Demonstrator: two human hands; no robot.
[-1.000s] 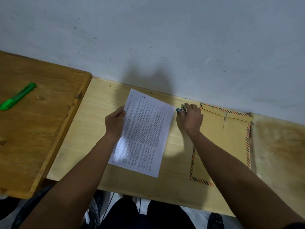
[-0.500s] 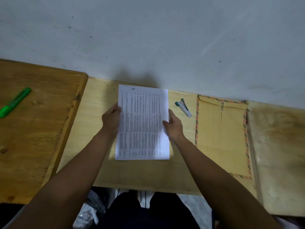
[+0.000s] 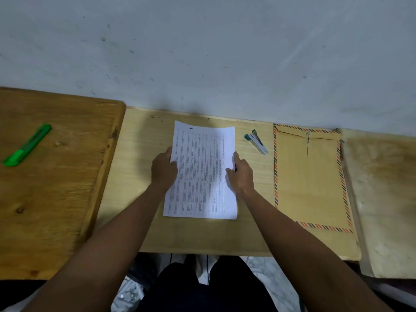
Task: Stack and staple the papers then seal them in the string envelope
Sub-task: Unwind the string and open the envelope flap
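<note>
Dim, cool indoor light w/ a bluish cast over the wall (image 3: 202, 52). Brightest spot on the near end of the papers (image 3: 202, 176), a soft glow, no hard glare. Soft shadow thrown on the wall base and far edge of the pale table (image 3: 139, 154), approx. behind the papers. Lower frame, under the table, nearly black. Print on the sheet too small and soft to read. Slight blur on the darker table (image 3: 56, 188) at left. Wide-angle bend at edges: table lines bow and splay outward. Forearms loom large at the bottom corners.
</note>
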